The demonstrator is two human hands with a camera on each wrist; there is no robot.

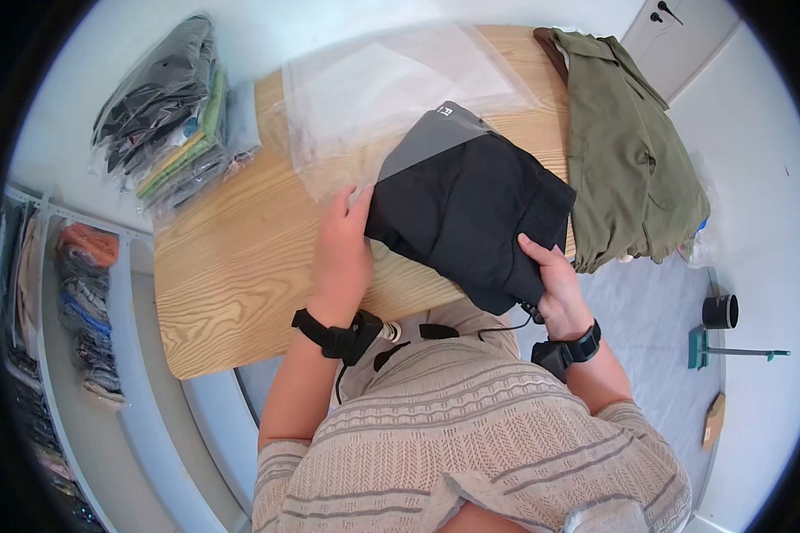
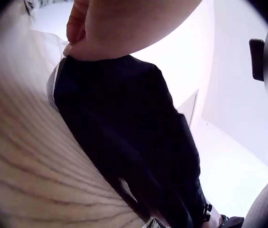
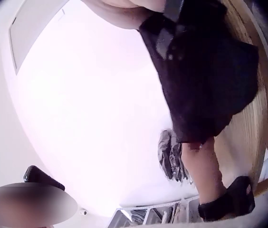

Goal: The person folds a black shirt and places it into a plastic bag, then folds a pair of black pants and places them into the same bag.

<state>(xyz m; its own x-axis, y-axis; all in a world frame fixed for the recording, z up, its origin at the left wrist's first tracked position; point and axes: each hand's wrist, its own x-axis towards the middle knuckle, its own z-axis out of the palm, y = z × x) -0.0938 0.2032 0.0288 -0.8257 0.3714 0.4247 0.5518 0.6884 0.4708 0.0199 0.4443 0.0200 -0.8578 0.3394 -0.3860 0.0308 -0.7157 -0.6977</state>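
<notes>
A folded black garment is held up over the table's front edge, with a grey translucent piece bearing a small white mark at its far corner. The left hand pinches its left edge; in the left wrist view, the curled fingers of that hand grip the dark cloth. At the near right corner the right hand grips the garment, thumb on top and the other fingers hidden beneath. The right wrist view shows the cloth hanging between both hands.
Clear plastic bags lie on the wooden table. Bagged clothes are stacked at the back left, and olive green trousers lie at the right. Shelves with clothes stand left; a black bin is at the right.
</notes>
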